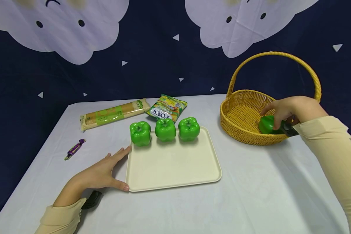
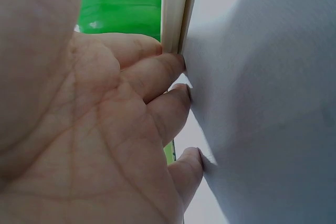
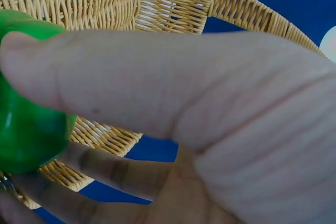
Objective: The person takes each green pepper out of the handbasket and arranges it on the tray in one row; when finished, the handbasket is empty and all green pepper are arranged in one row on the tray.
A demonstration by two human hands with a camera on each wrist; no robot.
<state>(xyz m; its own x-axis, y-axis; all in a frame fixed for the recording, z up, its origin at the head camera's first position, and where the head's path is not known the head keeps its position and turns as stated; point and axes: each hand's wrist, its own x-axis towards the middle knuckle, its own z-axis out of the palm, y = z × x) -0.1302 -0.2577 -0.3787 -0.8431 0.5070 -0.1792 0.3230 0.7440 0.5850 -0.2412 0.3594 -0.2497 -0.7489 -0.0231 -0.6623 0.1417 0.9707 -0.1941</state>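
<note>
My right hand (image 1: 292, 109) grips a green bell pepper (image 1: 267, 125) inside the yellow wicker basket (image 1: 241, 130), near its right side. In the right wrist view the thumb lies across the pepper (image 3: 31, 124), with fingers on its other side. My left hand (image 1: 100, 172) is spread at the left edge of a cream tray (image 1: 175, 165), its thumb and a fingertip at the rim. Seen from the left wrist, the fingertips (image 2: 176, 66) reach the tray's edge (image 2: 176, 9). Along the tray's far edge stand three green bell peppers, left (image 1: 140, 134), middle (image 1: 165, 130) and right (image 1: 189, 129).
Behind the tray lie a long pack of noodles (image 1: 114, 113) and a green and yellow snack bag (image 1: 166, 108). A purple wrapped candy (image 1: 75, 149) is on the white table at the left. The basket's tall handle (image 1: 276, 53) arches up. A dark cloth (image 1: 152, 71) hangs behind.
</note>
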